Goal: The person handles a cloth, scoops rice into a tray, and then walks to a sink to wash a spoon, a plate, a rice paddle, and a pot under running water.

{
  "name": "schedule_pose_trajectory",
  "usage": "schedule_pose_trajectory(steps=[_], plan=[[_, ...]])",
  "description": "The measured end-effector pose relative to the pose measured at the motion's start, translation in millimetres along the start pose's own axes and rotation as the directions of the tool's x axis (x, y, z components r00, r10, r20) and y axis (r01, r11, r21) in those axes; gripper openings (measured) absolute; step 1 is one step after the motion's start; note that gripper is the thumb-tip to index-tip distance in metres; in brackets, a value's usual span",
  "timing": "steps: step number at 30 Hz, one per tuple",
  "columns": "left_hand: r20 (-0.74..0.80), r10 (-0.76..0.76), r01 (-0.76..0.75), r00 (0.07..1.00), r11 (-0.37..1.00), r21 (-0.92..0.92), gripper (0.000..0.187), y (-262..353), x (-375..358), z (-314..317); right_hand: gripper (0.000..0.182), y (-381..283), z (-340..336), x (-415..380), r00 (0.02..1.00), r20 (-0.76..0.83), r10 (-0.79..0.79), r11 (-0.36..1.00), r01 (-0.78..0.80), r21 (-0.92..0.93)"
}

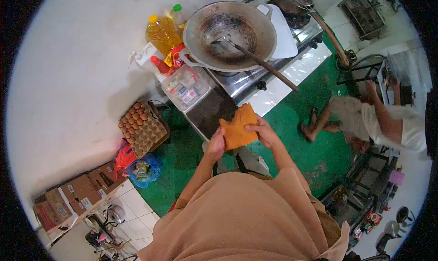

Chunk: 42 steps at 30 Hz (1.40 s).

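An orange cloth (pixel 240 128) is stretched between my two hands, in front of my body. My left hand (pixel 216 144) pinches its lower left edge, and my right hand (pixel 265 131) grips its right side with the thumb on top. Just beyond the cloth is a dark countertop (pixel 212 110). Past that, a large, worn wok (pixel 200 31) sits on a steel gas stove (pixel 244 85). A spatula (pixel 269 68) rests in the wok, its long wooden handle sticking out over the rim towards me.
Left of the wok stand an oil bottle (pixel 162 33), a red sauce bottle (pixel 160 65) and a clear plastic container (pixel 187 88) with packets. An egg tray (pixel 148 133) and blue bag (pixel 150 174) are lower left. Another person (pixel 383 119) works at right across the green floor (pixel 292 142).
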State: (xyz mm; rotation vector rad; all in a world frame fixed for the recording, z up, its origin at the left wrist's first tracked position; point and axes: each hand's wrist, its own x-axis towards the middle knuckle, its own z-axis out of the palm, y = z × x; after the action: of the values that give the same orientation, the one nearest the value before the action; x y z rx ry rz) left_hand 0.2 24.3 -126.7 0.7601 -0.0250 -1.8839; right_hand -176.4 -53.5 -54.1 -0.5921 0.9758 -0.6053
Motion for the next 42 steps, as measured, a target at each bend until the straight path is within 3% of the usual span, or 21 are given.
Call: schedule_pose_trajectory(steps=[1, 3, 6, 8, 11, 12, 15, 16, 19, 22, 23, 25, 27, 31, 33, 35, 37, 38, 39, 41, 42], plan=[[-0.048, 0.125, -0.12, 0.991, 0.988, 0.093, 0.051, 4.8, -4.0, 3.7, 0.048, 4.4, 0.5, 3.3, 0.999, -0.027, 0.028, 0.999, -0.027, 0.022], [-0.193, 0.161, -0.127, 0.968, 0.976, 0.177, 0.056, 13.3, -9.7, -6.7, 0.045, 10.4, 3.3, 10.0, 0.994, -0.079, 0.082, 0.995, -0.076, 0.065], [-0.318, 0.228, -0.143, 0.92, 0.953, 0.268, 0.068, 14.4, -11.3, -30.0, 0.04, 23.1, 10.5, 23.8, 0.991, -0.132, 0.006, 0.923, -0.056, -0.38], [-0.373, 0.301, -0.189, 0.878, 0.932, 0.309, 0.076, 29.5, -24.8, -7.5, 0.038, 29.0, 20.5, 34.7, 0.993, -0.069, -0.093, 0.921, 0.06, -0.385], [-0.223, 0.554, -0.465, 0.802, 0.814, 0.347, 0.083, 41.4, -30.2, -4.0, 0.041, 24.5, 32.1, 50.8, 0.986, -0.035, -0.161, 0.888, 0.129, -0.442], [-0.209, 0.55, -0.458, 0.809, 0.812, 0.362, 0.084, 46.9, -35.4, 2.2, 0.042, 24.9, 35.4, 53.1, 0.985, -0.034, -0.17, 0.873, 0.134, -0.469], [-0.288, 0.43, -0.295, 0.855, 0.862, 0.412, 0.087, 31.0, -23.6, -38.4, 0.039, 49.1, 31.6, 63.9, 0.814, -0.048, -0.579, 0.27, 0.135, -0.953], [-0.402, 0.278, -0.064, 0.872, 0.88, 0.47, 0.092, 31.1, -25.6, -45.8, 0.044, 55.4, 32.1, 61.3, 0.775, 0.006, -0.632, 0.158, 0.137, -0.978], [-0.391, 0.318, -0.086, 0.864, 0.857, 0.507, 0.091, 23.1, -27.7, -63.9, 0.048, 84.8, 30.9, 57.9, 0.706, 0.159, -0.691, -0.059, 0.164, -0.985], [-0.278, 0.548, -0.184, 0.789, 0.642, 0.744, 0.081, 18.1, -29.9, -74.2, 0.049, 111.5, 33.4, 46.3, 0.813, 0.237, -0.532, -0.16, 0.178, -0.971], [-0.239, 0.595, -0.126, 0.767, 0.506, 0.854, 0.077, 19.3, -32.0, -76.9, 0.049, 115.8, 34.0, 43.6, 0.832, 0.257, -0.491, -0.2, 0.18, -0.963], [-0.131, 0.67, 0.002, 0.73, 0.189, 0.982, 0.068, 33.3, -37.3, -63.7, 0.043, 105.8, 20.4, 44.9, 0.813, 0.214, -0.542, -0.063, 0.215, -0.975], [-0.017, 0.698, -0.019, 0.716, 0.044, 0.999, 0.062, 39.9, -36.9, -49.1, 0.037, 99.1, -10.8, 39.5, 0.778, 0.082, -0.623, 0.181, 0.245, -0.952], [0.294, 0.598, -0.057, 0.746, -0.382, 0.922, 0.059, 39.6, -19.8, -35.3, 0.015, 21.3, -88.2, 14.3, 0.569, -0.387, -0.726, 0.469, -0.002, -0.883], [0.296, 0.591, -0.01, 0.75, -0.438, 0.899, 0.057, 32.3, -8.7, -29.5, 0.015, -36.0, -117.3, 16.0, 0.471, -0.405, -0.784, 0.488, 0.064, -0.871], [0.308, 0.622, 0.027, 0.72, -0.468, 0.883, 0.057, 20.2, 2.7, -23.1, 0.024, -92.8, -132.6, 30.9, 0.434, -0.244, -0.867, 0.29, 0.043, -0.956], [0.343, 0.679, 0.05, 0.649, -0.488, 0.871, 0.059, 8.9, 15.0, -20.4, 0.028, -133.5, -144.6, 65.3, 0.43, -0.211, -0.878, 0.232, -0.005, -0.973], [0.154, 0.63, 0.181, 0.761, -0.435, 0.882, 0.068, 0.0, 20.7, -23.7, 0.031, -152.3, -149.9, 81.9, 0.43, -0.196, -0.882, 0.203, -0.028, -0.979], [0.14, 0.63, 0.217, 0.763, -0.454, 0.864, 0.07, -6.0, 24.5, -23.3, 0.047, -159.0, -163.4, 106.0, 0.4, -0.289, -0.87, 0.308, -0.016, -0.951], [0.098, 0.64, 0.298, 0.762, -0.482, 0.824, 0.075, -14.0, 28.5, -22.4, 0.052, -171.4, -170.8, 138.0, 0.579, -0.598, -0.554, 0.801, 0.177, -0.571], [0.119, 0.652, 0.296, 0.749, -0.49, 0.82, 0.079, -16.2, 30.4, -27.7, 0.049, -175.4, -172.4, 146.8, 0.678, -0.576, -0.455, 0.874, 0.219, -0.433]])
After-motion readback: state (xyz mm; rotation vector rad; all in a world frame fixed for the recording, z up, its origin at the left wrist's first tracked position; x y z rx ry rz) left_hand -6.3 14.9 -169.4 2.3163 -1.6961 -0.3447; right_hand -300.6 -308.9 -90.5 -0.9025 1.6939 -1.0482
